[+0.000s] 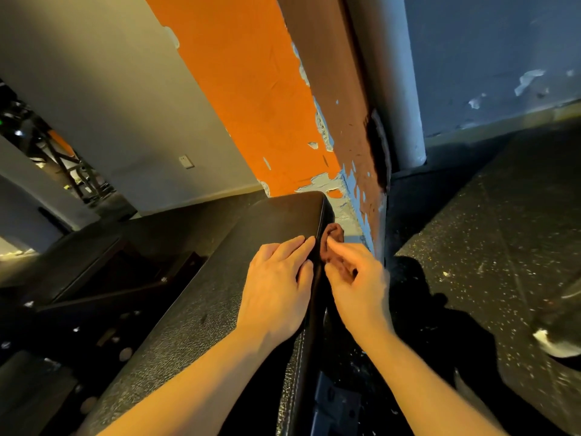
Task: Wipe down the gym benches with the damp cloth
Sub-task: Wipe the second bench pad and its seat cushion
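A long black bench pad (220,294) is seen from above, and everything else is placed by it. Its top is bumpy and shiny, and a line of white stitches runs along its right edge near the bottom of the view.

The left hand (276,284) is laid flat on top of the bench pad, close to the right edge and toward the far end. Its fingers are straight and spread a little, and the fingertips reach right up to that edge. Nothing is held in it.

The right hand (355,278) is held just off the right side of the bench pad, beside the left hand. The two hands are near each other, with only the pad's edge between them. The right fingers are curled, and a dark brown cloth (333,243) is pinched in them. The cloth is bunched up and pressed against the right side of the pad, just below the top edge and near the far corner. Part of the cloth is hidden behind the fingers.

Past the far end of the bench pad, a pillar (251,89) painted orange is seen, with paint peeled off near its bottom. To the right of the pad, a dark speckled rubber floor (487,262) is spread out. A white pipe (402,89) is stood up beyond the pad on the right. To the left of the pad, a second dark bench (94,265) is seen lower down.
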`<move>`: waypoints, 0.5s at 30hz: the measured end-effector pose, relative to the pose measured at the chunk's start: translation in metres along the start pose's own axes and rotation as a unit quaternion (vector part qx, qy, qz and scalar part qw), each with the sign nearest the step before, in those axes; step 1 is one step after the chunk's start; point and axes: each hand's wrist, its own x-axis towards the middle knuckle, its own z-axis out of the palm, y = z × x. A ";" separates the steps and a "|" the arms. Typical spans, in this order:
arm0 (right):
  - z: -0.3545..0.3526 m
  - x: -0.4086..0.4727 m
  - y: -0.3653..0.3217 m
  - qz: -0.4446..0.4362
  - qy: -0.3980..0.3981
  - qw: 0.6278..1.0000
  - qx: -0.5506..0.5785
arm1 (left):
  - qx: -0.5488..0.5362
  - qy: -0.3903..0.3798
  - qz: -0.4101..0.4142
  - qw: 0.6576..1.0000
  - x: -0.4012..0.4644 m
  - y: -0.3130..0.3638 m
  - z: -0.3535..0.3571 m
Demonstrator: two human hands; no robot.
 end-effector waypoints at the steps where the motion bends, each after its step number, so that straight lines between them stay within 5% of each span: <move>1: 0.000 -0.006 0.001 -0.024 0.007 1.000 -0.002 | 0.002 0.002 0.002 1.000 0.000 0.000 0.001; 8: 0.016 0.043 0.014 0.017 0.024 0.999 -0.011 | 0.007 0.001 0.001 1.000 0.000 0.002 0.000; 15: -0.009 0.013 0.005 0.025 -0.083 0.987 0.137 | 0.000 0.009 -0.003 1.000 0.001 -0.001 0.002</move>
